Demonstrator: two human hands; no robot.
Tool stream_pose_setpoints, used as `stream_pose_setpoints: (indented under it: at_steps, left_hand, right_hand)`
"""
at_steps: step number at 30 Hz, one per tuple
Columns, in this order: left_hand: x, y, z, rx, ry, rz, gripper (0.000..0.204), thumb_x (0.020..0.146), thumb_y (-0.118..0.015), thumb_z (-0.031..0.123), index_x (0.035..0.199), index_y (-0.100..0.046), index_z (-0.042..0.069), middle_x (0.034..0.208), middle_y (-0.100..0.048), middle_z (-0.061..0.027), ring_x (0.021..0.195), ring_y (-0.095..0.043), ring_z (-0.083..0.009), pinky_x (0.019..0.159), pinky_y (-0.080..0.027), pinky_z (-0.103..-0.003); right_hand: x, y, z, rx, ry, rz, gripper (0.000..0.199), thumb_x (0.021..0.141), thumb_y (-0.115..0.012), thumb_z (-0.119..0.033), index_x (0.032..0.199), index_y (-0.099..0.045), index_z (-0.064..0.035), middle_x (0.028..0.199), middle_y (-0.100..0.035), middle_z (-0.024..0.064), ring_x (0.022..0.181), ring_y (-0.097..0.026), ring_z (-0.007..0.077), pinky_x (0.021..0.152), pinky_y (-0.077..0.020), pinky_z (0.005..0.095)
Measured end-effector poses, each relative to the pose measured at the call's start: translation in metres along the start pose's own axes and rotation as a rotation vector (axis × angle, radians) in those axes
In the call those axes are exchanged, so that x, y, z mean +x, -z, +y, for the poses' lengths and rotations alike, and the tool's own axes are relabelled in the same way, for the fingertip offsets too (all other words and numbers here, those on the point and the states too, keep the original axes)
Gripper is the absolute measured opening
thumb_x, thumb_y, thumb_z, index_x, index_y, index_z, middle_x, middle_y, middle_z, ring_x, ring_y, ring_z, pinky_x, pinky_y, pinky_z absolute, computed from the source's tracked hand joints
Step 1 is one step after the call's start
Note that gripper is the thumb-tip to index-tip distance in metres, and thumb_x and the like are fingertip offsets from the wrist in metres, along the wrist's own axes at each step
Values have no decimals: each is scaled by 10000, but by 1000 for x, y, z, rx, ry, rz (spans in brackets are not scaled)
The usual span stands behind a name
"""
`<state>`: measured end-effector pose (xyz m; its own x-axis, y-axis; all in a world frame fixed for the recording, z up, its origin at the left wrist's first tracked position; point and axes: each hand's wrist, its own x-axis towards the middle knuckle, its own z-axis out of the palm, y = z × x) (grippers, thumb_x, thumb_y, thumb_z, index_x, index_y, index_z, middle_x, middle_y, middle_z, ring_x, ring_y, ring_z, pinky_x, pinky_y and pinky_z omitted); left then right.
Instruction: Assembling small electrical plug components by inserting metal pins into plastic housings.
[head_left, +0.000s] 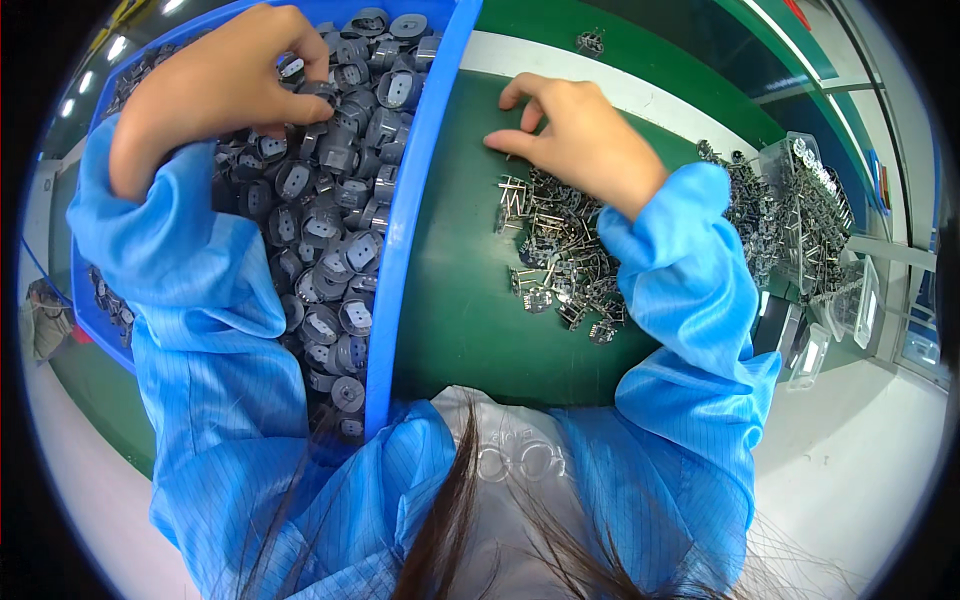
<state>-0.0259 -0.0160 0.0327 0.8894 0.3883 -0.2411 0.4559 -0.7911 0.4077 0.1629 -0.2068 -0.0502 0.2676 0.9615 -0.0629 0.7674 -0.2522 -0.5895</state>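
Note:
My left hand (225, 80) reaches over the far part of a blue bin (408, 230). Its thumb and forefinger close around a dark grey round plastic part (320, 90) among the others. Many similar grey round parts (322, 225), some with pale slotted faces, fill the bin. Above the green tabletop (450, 300), my right hand (575, 125) has its thumb and bent fingers apart, with nothing visible between them. Just below that hand lies a loose heap of small metal-pinned parts (560, 240), partly covered by my right sleeve.
More pinned parts (740, 210) are piled on the right, beside a clear plastic tray (785, 160) full of them. Small clear plastic boxes (810, 355) stand near the right edge. A single dark part (590, 42) rests at the far side. The bin wall divides the workspace.

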Motion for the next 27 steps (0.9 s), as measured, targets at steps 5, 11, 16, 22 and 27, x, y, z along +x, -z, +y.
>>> stream_pose_setpoints:
  at_steps: [5, 11, 16, 22, 27]
  left_hand:
    - [7, -7, 15, -127, -369, -6, 216, 820, -664, 120, 1000, -625, 7, 914, -595, -33, 663, -552, -78, 561, -440, -193]
    - [35, -56, 60, -822, -347, -116, 269, 861, -627, 126, 1110, -602, 27, 885, -615, -22, 778, -597, -82, 671, -474, -196]
    - [38, -77, 57, -967, -377, -131, 356, 799, -659, 13, 1143, -576, -20, 1006, -639, -67, 867, -617, -112, 780, -504, -239]
    - [32, -77, 69, -997, -362, 18, 314, 743, -699, -52, 1032, -580, -30, 1025, -623, -88, 888, -642, -143, 780, -538, -252]
    - [27, -82, 71, -915, -338, 124, 291, 687, -765, -48, 886, -555, -12, 903, -636, -79, 816, -657, -132, 742, -555, -247]
  right_hand:
    - [-5, -2, 3, 87, 4, -135, 164, 745, -696, -122, 826, -653, 14, 750, -650, 139, 719, -639, 254, 673, -516, 337]
    - [-28, 21, 3, 357, 6, 222, 114, 728, -718, -61, 830, -694, -16, 710, -677, 85, 637, -649, 126, 620, -527, 249]
    - [-48, 34, -20, 543, -50, 491, 139, 757, -728, -44, 877, -677, 6, 785, -677, 65, 740, -656, 116, 648, -531, 226]
    - [-43, 27, -26, 524, 80, 564, 104, 757, -725, -41, 849, -686, -13, 795, -682, 37, 755, -662, 124, 660, -545, 248]
    - [-41, 23, -24, 313, 217, 630, 109, 719, -742, -29, 816, -693, -18, 769, -678, 54, 698, -661, 141, 640, -554, 266]
